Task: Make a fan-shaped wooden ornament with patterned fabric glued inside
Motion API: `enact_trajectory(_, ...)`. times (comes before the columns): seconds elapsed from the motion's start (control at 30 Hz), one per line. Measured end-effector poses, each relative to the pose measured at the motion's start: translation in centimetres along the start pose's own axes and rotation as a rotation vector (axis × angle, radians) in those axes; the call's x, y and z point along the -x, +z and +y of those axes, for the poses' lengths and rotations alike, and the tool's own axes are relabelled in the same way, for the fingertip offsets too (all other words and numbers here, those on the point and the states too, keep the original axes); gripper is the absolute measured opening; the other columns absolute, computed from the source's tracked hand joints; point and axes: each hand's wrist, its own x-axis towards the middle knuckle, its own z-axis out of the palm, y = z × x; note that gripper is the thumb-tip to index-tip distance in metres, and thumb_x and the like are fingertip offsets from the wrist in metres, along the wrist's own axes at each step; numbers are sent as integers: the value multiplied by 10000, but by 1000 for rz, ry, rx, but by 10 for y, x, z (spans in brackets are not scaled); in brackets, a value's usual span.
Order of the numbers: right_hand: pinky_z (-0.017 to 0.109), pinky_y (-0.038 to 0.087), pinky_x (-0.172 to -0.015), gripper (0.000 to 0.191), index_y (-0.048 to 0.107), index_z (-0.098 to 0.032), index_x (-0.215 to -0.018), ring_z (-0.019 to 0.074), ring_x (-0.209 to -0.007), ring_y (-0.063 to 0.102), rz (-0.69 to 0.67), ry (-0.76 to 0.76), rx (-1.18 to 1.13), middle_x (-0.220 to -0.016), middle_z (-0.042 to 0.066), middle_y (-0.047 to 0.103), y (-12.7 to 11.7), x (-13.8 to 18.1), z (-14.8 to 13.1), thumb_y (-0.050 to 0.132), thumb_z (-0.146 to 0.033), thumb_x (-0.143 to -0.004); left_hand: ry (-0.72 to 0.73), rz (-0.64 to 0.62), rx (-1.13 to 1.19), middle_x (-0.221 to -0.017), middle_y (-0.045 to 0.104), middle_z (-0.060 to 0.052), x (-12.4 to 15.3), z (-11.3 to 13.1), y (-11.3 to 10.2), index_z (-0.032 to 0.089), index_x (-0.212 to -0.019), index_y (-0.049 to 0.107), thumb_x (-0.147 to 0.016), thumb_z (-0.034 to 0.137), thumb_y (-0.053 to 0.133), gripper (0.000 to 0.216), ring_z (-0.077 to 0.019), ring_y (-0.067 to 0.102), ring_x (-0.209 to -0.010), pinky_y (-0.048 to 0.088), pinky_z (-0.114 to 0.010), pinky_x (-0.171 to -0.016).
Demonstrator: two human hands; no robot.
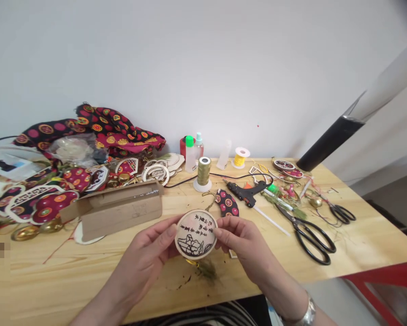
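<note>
Between my two hands, above the front of the table, is a round wooden-rimmed pendant (195, 233) with black writing and a line drawing on its pale face. My left hand (152, 249) grips its left edge, thumb on the front rim. On the right edge, the thumb and fingers of my right hand (240, 240) pinch the rim. A cord loop rises from the pendant's top, and an olive-green tassel (207, 270) hangs below it, blurred. Just behind my right hand lies a curved piece of dark patterned fabric (227, 203).
A black glue gun (249, 192) lies beyond my right hand, near large black scissors (312, 237) and smaller scissors (342, 213). An olive thread spool (203, 174) stands mid-table. Leftward are an open cardboard box (122, 210), several ornaments and patterned cloth (122, 124). A black tube (330, 142) leans at right.
</note>
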Motion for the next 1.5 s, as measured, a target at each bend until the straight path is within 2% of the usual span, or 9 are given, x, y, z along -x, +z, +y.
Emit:
enact_trajectory(0.2,239,441,-630,213,651,-160,-740,107,-639,559,3,-79,86,-681,-16,650,-2,-1,10,756,-323,-652,27,160,-343,-967,777,-35,-4,-1,-10,232,-953,775,-747,372,753,251,-211,689,-922,525,-254,-820)
enact_trajectory(0.43,307,485,-721,233,699,-180,-921,175,-781,625,-28,-158,247,-879,50,720,-4,-10,10,698,-326,-740,59,194,-445,-971,778,-9,-3,4,-10,278,-953,775,-742,397,746,244,-201,699,-902,532,-243,-819)
enact_trajectory(0.7,246,469,-676,81,716,-185,-796,139,-722,608,-4,-288,382,-760,9,709,-1,-15,7,650,-231,-786,98,200,-556,-996,772,4,-5,10,-5,325,-897,784,-689,423,767,230,-215,711,-918,552,-231,-791)
enact_trajectory(0.97,194,448,-647,102,715,-198,-772,103,-673,596,26,-459,544,-722,-24,702,4,-14,6,638,-135,-790,131,161,-663,-856,788,-6,-10,15,4,301,-829,800,-692,363,730,166,-218,729,-794,566,-238,-723)
enact_trajectory(1.13,201,450,-633,116,718,-195,-764,107,-653,602,34,-438,569,-703,-21,705,6,-13,7,626,-130,-789,125,171,-618,-825,789,-2,-8,9,2,285,-829,799,-702,360,730,163,-202,719,-744,560,-232,-678)
enact_trajectory(1.27,232,471,-675,92,728,-191,-809,134,-712,622,44,-348,514,-769,2,725,5,-11,6,638,-187,-788,100,194,-568,-810,788,-4,-8,7,0,273,-875,793,-719,381,739,198,-193,710,-747,550,-225,-675)
enact_trajectory(1.37,267,490,-728,155,727,-193,-911,165,-806,642,-59,-216,400,-886,27,737,4,-11,8,659,-250,-784,69,231,-504,-850,788,-12,-11,6,-3,260,-923,784,-732,404,741,243,-189,707,-774,543,-226,-694)
enact_trajectory(1.43,281,495,-730,163,724,-179,-893,173,-802,646,-137,-136,304,-865,36,736,2,-12,11,662,-280,-781,58,251,-458,-872,787,-24,-12,4,-4,245,-948,778,-728,407,752,274,-197,703,-799,538,-237,-712)
enact_trajectory(1.5,279,492,-707,163,717,-160,-823,164,-752,638,-126,-92,222,-794,37,728,1,-13,14,679,-307,-764,51,242,-387,-898,784,-44,-13,3,-4,229,-980,770,-729,407,755,308,-214,700,-840,536,-258,-737)
